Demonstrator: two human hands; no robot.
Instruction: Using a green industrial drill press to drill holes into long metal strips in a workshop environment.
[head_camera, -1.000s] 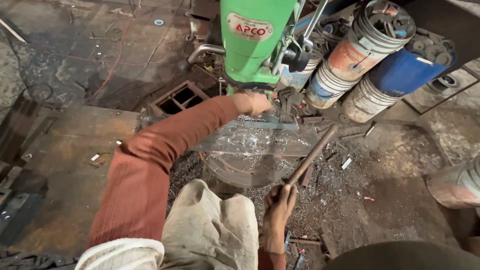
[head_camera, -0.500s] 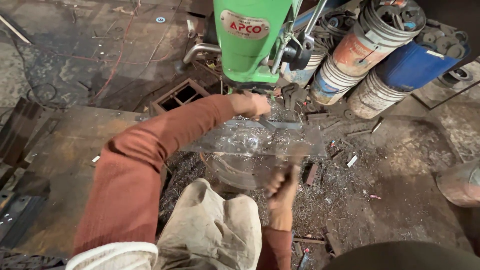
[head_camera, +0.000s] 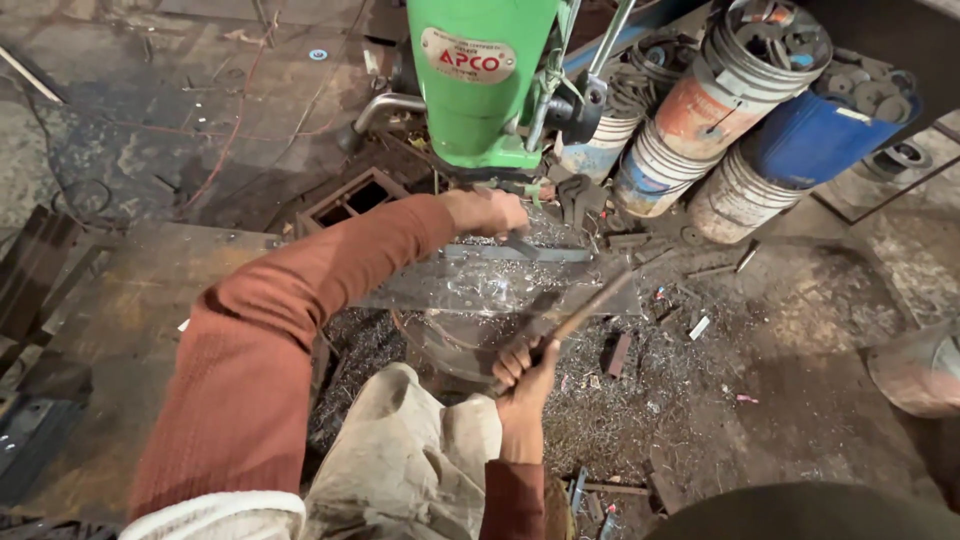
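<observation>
My left hand, in a rust-red sleeve, rests closed on a flat metal piece lying on the shaving-covered work table under the green drill machine. My right hand grips the lower end of a long wooden-handled tool that slants up and to the right over the table's edge. The tool's far end is blurred, near the metal piece. My knee in pale trousers sits below the table.
Several metal buckets and a blue drum full of rings and scrap stand at the right of the machine. Metal shavings cover the floor. A square grate lies at the left, dark metal bars at the far left.
My right hand swung the tool down toward the table half a second ago and now holds it raised again, slanting up right. The left hand stayed on the metal piece.
</observation>
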